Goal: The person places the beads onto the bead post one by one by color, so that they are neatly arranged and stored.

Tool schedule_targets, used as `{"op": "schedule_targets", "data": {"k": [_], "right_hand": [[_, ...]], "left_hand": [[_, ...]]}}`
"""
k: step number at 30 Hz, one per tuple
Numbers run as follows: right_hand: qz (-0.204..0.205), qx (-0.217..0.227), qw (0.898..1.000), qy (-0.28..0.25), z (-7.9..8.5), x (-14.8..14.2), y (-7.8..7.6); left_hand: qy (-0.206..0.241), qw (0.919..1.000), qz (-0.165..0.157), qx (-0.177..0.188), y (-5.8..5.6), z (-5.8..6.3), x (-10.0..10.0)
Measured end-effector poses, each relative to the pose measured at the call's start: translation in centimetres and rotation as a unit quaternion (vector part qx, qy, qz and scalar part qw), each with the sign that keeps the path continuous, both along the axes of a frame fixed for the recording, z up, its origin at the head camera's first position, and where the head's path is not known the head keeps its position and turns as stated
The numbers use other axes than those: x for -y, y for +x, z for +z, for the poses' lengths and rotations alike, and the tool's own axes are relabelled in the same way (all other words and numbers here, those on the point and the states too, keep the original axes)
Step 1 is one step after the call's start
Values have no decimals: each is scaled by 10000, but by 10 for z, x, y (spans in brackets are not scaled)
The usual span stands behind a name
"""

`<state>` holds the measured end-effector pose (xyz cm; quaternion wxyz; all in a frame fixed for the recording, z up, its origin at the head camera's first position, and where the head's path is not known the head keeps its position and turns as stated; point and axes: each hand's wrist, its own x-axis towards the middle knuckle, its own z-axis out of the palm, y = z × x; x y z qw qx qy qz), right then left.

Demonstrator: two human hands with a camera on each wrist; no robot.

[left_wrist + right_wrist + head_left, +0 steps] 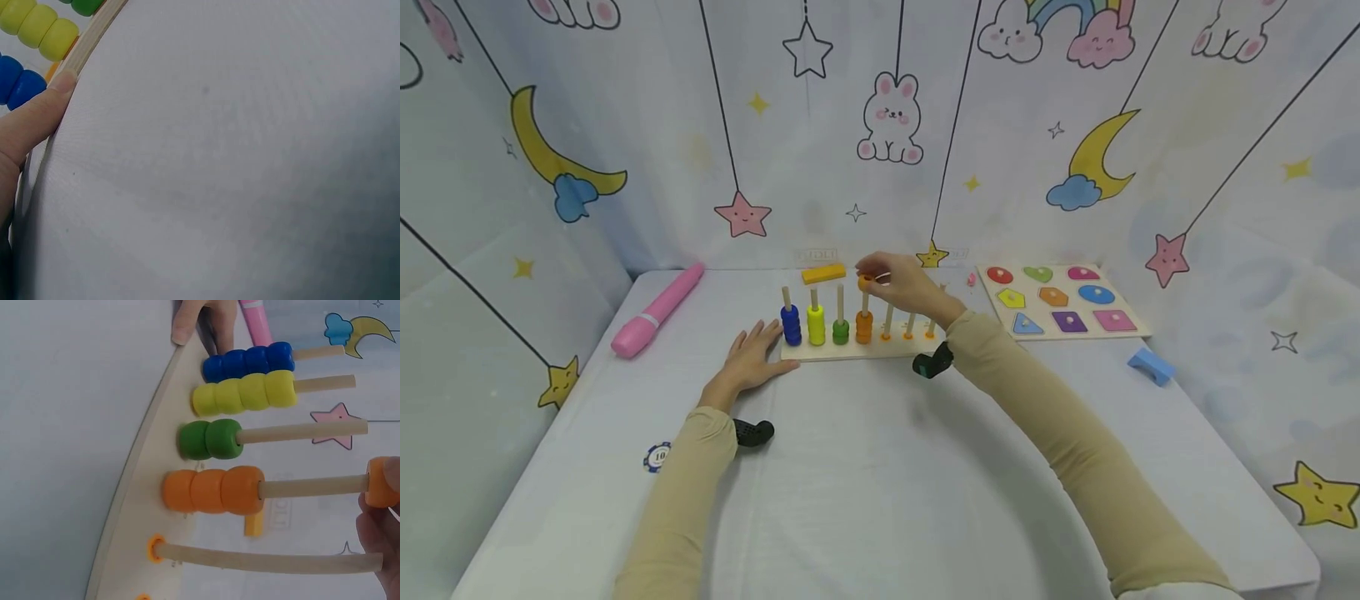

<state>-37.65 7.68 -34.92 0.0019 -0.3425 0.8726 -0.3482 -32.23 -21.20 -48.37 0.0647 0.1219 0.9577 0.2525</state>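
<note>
A wooden peg board stands toward the far side of the table with coloured beads on upright pegs. My right hand pinches an orange bead at the top of the fourth peg, above a stack of three orange beads. Blue beads, yellow beads and two green beads fill the pegs to the left. Bare pegs, one of them a thin wooden peg, follow to the right. My left hand rests spread at the board's left end, its thumb against the front edge.
A pink stick-like toy lies at the left, with a poker chip nearer me. Behind the board is a yellow-orange block. To the right lie a shape puzzle and a blue block. A patterned curtain hangs behind.
</note>
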Motion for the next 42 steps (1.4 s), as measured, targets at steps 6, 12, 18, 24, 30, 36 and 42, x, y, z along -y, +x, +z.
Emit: {"op": "schedule_targets", "data": {"k": [6, 12, 18, 24, 30, 36, 42], "right_hand": [[40, -220, 9997, -67, 0, -2, -2], [33, -267, 9996, -114, 4, -7, -3], [-219, -109, 9993, -277, 6, -23, -5], [-631, -401, 9944, -747, 8, -60, -7], [-1077, -610, 9862, -1103, 9, -115, -3], [-1583, -79, 9847, -719, 0, -169, 14], [-1545, 359, 9866, -392, -17, -209, 42]], "left_hand": [[-34, 10000, 9, -13, -3, -2, 0], [-73, 10000, 34, 39, -4, -3, 1], [-89, 9999, 27, 110, -4, -4, 0], [20, 10000, 7, 76, -4, -3, -1], [-4, 10000, -25, 16, -4, -2, 1], [-66, 10000, -7, 9, -5, -1, 3], [-69, 9999, -33, 87, -5, -3, 0]]}}
